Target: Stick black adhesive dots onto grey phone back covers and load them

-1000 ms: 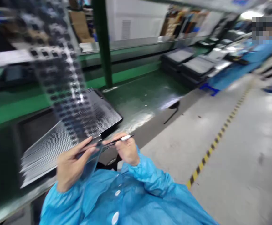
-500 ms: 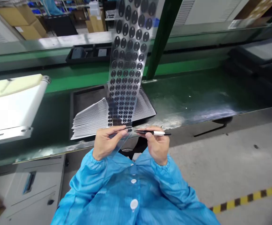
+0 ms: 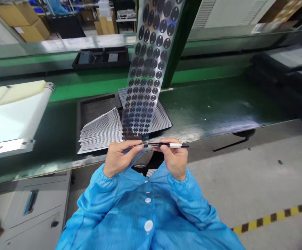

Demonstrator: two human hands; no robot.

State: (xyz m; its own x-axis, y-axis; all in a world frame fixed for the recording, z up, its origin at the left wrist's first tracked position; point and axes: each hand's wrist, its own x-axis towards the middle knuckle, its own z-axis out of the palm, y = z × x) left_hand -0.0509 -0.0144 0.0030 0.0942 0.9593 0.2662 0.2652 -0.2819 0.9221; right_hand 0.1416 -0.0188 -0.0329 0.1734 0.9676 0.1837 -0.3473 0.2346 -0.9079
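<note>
My left hand (image 3: 121, 157) is closed, thumb and fingers pinching the lower end of a long clear sheet of black round stickers (image 3: 142, 91). The sheet runs upward, away from me, in several rows. In my right hand (image 3: 176, 162) is a pair of black tweezers (image 3: 176, 145) with a white section, gripped between thumb and fingers. Its tips point left and lie at the sheet's lower end, beside my left fingertips, by a single black sticker (image 3: 146, 146). Whether the tips touch that sticker is too small to tell. Something thin at my left fingertips cannot be made out.
Behind the sheet, a black tray (image 3: 79, 114) on the green bench (image 3: 203, 104) holds fanned stacks of thin, white-edged pieces (image 3: 101, 133). A smaller black tray (image 3: 75, 64) stands farther back. At left is a white panel with yellow foam (image 3: 17, 118); a dark green post (image 3: 175, 66) rises behind the sheet.
The tweezers' tips have moved left, over the sheet's lower end and close to my left fingertips. The sheet's upper part has swung to the right. My left hand keeps its pinch.
</note>
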